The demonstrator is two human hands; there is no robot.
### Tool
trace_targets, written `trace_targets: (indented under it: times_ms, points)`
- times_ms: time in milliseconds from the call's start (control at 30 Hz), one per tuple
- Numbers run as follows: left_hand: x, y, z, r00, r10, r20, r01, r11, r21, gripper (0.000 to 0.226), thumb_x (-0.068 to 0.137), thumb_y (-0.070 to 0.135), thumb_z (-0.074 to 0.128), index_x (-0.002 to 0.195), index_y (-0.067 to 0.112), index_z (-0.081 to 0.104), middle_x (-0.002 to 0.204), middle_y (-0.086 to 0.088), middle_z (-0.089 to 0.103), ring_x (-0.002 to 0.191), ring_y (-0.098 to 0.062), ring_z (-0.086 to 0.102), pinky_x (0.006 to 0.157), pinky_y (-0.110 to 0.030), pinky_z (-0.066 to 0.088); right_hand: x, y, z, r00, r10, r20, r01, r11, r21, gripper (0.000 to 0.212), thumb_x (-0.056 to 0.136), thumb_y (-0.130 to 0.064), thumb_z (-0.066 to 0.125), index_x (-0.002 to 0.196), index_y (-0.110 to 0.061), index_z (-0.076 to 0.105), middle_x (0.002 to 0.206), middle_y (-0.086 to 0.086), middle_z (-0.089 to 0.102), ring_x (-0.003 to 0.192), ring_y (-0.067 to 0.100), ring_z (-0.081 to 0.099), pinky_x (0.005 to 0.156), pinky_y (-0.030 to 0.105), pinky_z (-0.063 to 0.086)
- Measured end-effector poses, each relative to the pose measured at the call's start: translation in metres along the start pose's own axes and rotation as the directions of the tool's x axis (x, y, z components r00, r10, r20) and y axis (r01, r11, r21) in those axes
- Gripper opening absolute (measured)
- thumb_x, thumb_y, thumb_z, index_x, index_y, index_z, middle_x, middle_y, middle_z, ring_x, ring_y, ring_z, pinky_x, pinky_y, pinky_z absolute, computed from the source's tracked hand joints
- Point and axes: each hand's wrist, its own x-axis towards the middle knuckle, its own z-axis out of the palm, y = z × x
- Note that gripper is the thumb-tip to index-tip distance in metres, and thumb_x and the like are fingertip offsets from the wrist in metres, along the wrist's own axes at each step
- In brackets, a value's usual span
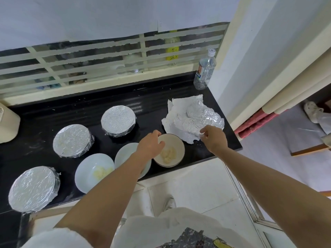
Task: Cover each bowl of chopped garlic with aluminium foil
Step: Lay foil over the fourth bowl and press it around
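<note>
The left hand [150,143] grips the cream dark-rimmed garlic bowl [176,144] by its rim; the right hand [214,138] pinches crumpled silver foil [193,119] near the black table's [197,151] right edge.

We saw a clear water bottle [204,70] upright at the black worktop's [157,99] back right corner, a beige container [7,122] at its left edge, a tape-striped window [89,56] behind its back edge

bare strip of black counter [89,104] open along window wall [107,58]. gap between far foil-covered bowl [118,120] and crumpled foil sheets [188,119] passable. dark-rimmed bowl [177,143], two white bowls [86,169] crowd front edge. water bottle [205,70] blocks far right corner.
</note>
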Motion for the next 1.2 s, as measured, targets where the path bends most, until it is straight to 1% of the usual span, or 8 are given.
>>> trace_targets:
  times_ms: [167,333,467,667,767,933,1100,1200]
  points:
    - [-0.003,-0.002,-0.002,0.999,0.002,-0.039,-0.005,0.998,-0.06,0.047,0.099,0.031,0.049,0.141,0.01,0.041,0.134,-0.009,0.053,0.12,-0.026,0.053,0.096,-0.035,0.04,0.006,-0.035,-0.025,0.979,0.0,-0.205,0.07,0.94,0.333,0.013,0.091,-0.013,0.054,0.091,-0.008,0.066,0.086,-0.001,0.064,0.077,0.012,0.056,0.066,0.021,0.038]
    - [-0.009,0.002,-0.019,0.978,-0.106,-0.178,0.017,0.897,-0.442,0.034,0.102,0.03,0.047,0.13,0.011,0.051,0.108,0.001,0.058,0.102,-0.016,0.054,0.088,-0.028,0.038,0.008,-0.076,-0.033,0.991,0.028,0.129,-0.119,0.61,0.784,0.008,0.093,-0.015,0.057,0.095,-0.013,0.064,0.088,0.003,0.061,0.081,0.017,0.056,0.076,0.028,0.046]
    - [-0.009,-0.009,-0.041,0.963,-0.242,-0.118,0.042,0.569,-0.821,0.019,0.103,0.036,0.043,0.094,0.022,0.052,0.097,-0.001,0.053,0.097,-0.02,0.05,0.083,-0.031,0.04,-0.004,-0.102,-0.02,0.933,-0.056,0.356,-0.321,0.321,0.891,0.012,0.096,-0.01,0.049,0.102,-0.009,0.06,0.095,0.009,0.063,0.084,0.024,0.061,0.072,0.033,0.05]
    - [-0.03,-0.029,-0.06,0.942,-0.268,0.202,0.22,0.04,-0.975,0.041,0.095,0.053,0.052,0.103,0.014,0.062,0.096,-0.01,0.067,0.091,-0.024,0.065,0.094,-0.038,0.054,-0.024,-0.121,-0.019,0.886,-0.239,0.398,-0.378,0.128,0.917,0.019,0.1,-0.012,0.042,0.096,-0.012,0.061,0.084,0.002,0.069,0.074,0.014,0.066,0.068,0.026,0.056]
    - [-0.04,-0.037,-0.062,0.953,-0.237,0.19,0.159,-0.145,-0.977,0.026,0.09,0.03,0.069,0.104,0.009,0.066,0.098,-0.009,0.069,0.086,-0.021,0.066,0.09,-0.037,0.057,-0.028,-0.124,-0.013,0.899,-0.184,0.396,-0.36,0.203,0.911,0.015,0.097,-0.011,0.047,0.098,-0.011,0.062,0.093,0.005,0.067,0.079,0.018,0.065,0.072,0.029,0.055]
    - [-0.055,-0.078,-0.072,0.944,-0.322,0.069,0.069,-0.012,-0.998,0.035,0.079,0.001,0.076,0.113,0.002,0.066,0.095,-0.011,0.073,0.083,-0.026,0.07,0.086,-0.047,0.058,-0.045,-0.128,0.01,0.883,-0.043,0.467,-0.419,0.373,0.828,0.04,0.088,-0.031,0.065,0.122,-0.01,0.061,0.123,0.008,0.059,0.102,0.023,0.059,0.093,0.037,0.046]
    - [-0.078,-0.126,-0.087,0.945,-0.326,-0.006,0.046,0.153,-0.987,0.03,0.082,0.008,0.076,0.11,0.005,0.065,0.104,-0.012,0.073,0.082,-0.021,0.073,0.068,-0.033,0.06,-0.066,-0.14,0.034,0.881,-0.045,0.471,-0.312,0.694,0.649,0.034,0.085,-0.027,0.072,0.071,-0.014,0.045,0.062,-0.003,0.039,0.058,0.012,0.036,0.061,0.026,0.033]
    - [-0.091,-0.161,-0.093,0.926,-0.375,0.038,0.068,0.069,-0.995,0.036,0.081,0.023,0.077,0.112,0.006,0.067,0.102,-0.011,0.074,0.095,-0.028,0.071,0.082,-0.04,0.059,-0.086,-0.156,0.049,0.821,-0.069,0.566,-0.361,0.705,0.61,0.018,0.087,-0.009,0.069,0.076,-0.009,0.055,0.06,-0.006,0.064,0.056,0.004,0.06,0.063,0.021,0.045]
